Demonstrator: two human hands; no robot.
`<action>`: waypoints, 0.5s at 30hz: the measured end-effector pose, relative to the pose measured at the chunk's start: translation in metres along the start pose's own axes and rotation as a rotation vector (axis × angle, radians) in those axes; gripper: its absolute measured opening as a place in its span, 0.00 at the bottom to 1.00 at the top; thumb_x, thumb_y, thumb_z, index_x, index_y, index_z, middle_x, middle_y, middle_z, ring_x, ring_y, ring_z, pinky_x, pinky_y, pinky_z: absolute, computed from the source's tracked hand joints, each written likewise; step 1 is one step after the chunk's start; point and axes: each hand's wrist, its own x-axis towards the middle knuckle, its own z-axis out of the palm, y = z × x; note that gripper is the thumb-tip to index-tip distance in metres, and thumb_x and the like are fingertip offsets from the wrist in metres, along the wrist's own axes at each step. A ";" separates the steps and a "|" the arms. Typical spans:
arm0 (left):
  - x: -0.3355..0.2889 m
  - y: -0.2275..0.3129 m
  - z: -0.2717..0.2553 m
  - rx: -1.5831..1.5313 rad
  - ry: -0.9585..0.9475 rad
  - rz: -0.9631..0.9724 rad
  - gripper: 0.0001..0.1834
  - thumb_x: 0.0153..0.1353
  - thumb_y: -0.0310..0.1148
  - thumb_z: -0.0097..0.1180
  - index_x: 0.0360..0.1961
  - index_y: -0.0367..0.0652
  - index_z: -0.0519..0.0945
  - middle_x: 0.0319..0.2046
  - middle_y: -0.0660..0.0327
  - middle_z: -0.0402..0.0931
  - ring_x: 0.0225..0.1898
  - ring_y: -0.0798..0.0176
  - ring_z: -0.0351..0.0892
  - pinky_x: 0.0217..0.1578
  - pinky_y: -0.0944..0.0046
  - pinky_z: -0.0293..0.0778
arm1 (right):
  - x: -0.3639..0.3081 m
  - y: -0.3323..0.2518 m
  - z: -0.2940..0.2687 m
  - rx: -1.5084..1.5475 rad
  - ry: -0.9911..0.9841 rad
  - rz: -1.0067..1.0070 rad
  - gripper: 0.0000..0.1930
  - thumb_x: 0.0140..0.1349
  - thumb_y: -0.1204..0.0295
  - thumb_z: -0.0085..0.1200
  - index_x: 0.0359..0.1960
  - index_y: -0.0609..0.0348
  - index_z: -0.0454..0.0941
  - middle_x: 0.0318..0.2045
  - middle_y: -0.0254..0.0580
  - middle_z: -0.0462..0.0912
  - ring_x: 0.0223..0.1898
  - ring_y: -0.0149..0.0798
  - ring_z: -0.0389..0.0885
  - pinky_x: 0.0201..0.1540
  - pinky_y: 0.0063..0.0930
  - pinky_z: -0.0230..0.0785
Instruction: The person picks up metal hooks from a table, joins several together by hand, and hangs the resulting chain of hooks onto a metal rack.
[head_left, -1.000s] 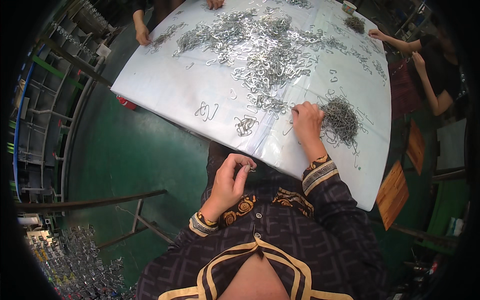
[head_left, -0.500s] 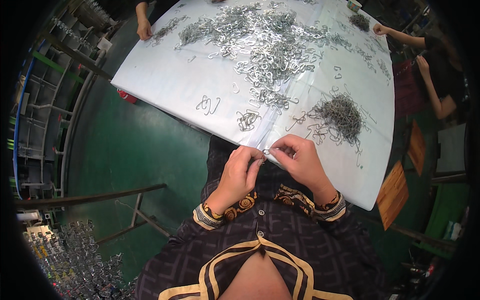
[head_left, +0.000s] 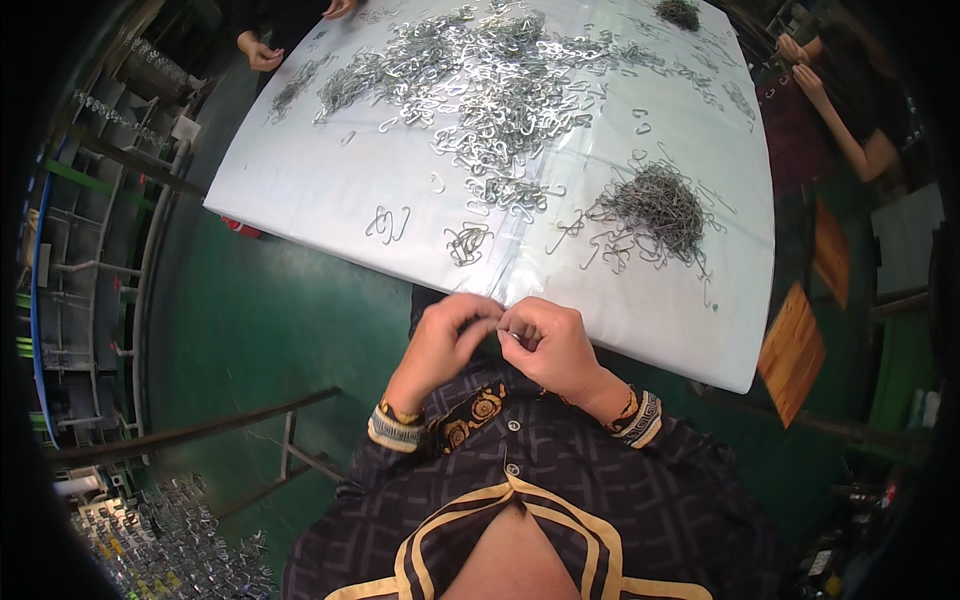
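At the table's near edge my two hands meet, fingertips almost touching. My right hand [head_left: 552, 345] is closed, with a small shiny metal clip [head_left: 516, 337] pinched in its fingers, mostly hidden by them. Slightly blurred, my left hand [head_left: 440, 338] has its fingers drawn together beside the right fingertips; what is between them, if anything, does not show. Just beyond lies a little cluster of bent wire pieces [head_left: 467, 243]. A dense heap of thin wire hooks [head_left: 655, 212] rests to the right, and a large spread of shiny flat metal clips [head_left: 500, 100] covers the middle.
The white-covered table [head_left: 330, 215] has several loose hooks [head_left: 388, 224] toward its left. One person's hand [head_left: 262, 54] is at the far left edge; another person's hands [head_left: 800, 65] are at the right. Wooden stools [head_left: 792, 355] stand right, a metal rail [head_left: 200, 424] lower left.
The view has shifted, so the table appears farther left. My right hand has turned inward, fingers more curled, closer to my left. The person at right has brought both hands together, off the table.
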 end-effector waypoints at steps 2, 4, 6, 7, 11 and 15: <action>0.021 -0.006 0.002 0.177 0.069 0.023 0.06 0.54 0.22 0.61 0.34 0.36 0.82 0.32 0.54 0.80 0.35 0.51 0.80 0.36 0.60 0.76 | -0.002 0.000 0.002 -0.003 0.000 -0.004 0.05 0.52 0.79 0.60 0.26 0.63 0.75 0.21 0.42 0.76 0.21 0.35 0.77 0.26 0.27 0.70; 0.047 -0.019 0.016 0.284 0.102 0.151 0.05 0.53 0.22 0.61 0.33 0.37 0.82 0.30 0.54 0.78 0.34 0.51 0.79 0.35 0.58 0.75 | -0.005 0.000 0.002 -0.011 -0.010 -0.012 0.05 0.52 0.79 0.60 0.26 0.64 0.74 0.22 0.43 0.76 0.21 0.36 0.77 0.26 0.28 0.70; 0.071 -0.029 0.034 0.411 0.128 0.275 0.05 0.53 0.22 0.61 0.32 0.38 0.83 0.29 0.55 0.77 0.33 0.52 0.78 0.34 0.57 0.75 | -0.008 0.000 0.003 -0.012 -0.018 -0.021 0.06 0.52 0.79 0.59 0.25 0.64 0.74 0.22 0.44 0.77 0.22 0.37 0.78 0.26 0.29 0.70; 0.082 -0.033 0.043 0.483 0.135 0.334 0.04 0.52 0.23 0.61 0.31 0.38 0.83 0.28 0.56 0.76 0.33 0.52 0.77 0.34 0.57 0.74 | -0.008 0.001 0.003 -0.015 -0.021 -0.026 0.06 0.52 0.79 0.59 0.25 0.64 0.73 0.22 0.44 0.77 0.22 0.38 0.78 0.26 0.29 0.70; 0.111 -0.038 0.067 0.722 0.072 0.438 0.03 0.51 0.25 0.59 0.27 0.38 0.82 0.27 0.57 0.74 0.33 0.54 0.76 0.33 0.56 0.74 | -0.012 0.004 0.002 -0.015 -0.031 -0.065 0.06 0.52 0.79 0.59 0.25 0.64 0.72 0.22 0.44 0.76 0.22 0.40 0.79 0.26 0.30 0.70; 0.120 -0.032 0.076 0.975 -0.031 0.430 0.04 0.48 0.26 0.57 0.22 0.38 0.81 0.27 0.56 0.75 0.33 0.54 0.76 0.34 0.57 0.75 | -0.015 0.005 0.001 -0.018 -0.031 -0.061 0.07 0.51 0.79 0.60 0.25 0.64 0.72 0.22 0.45 0.76 0.22 0.42 0.79 0.26 0.31 0.70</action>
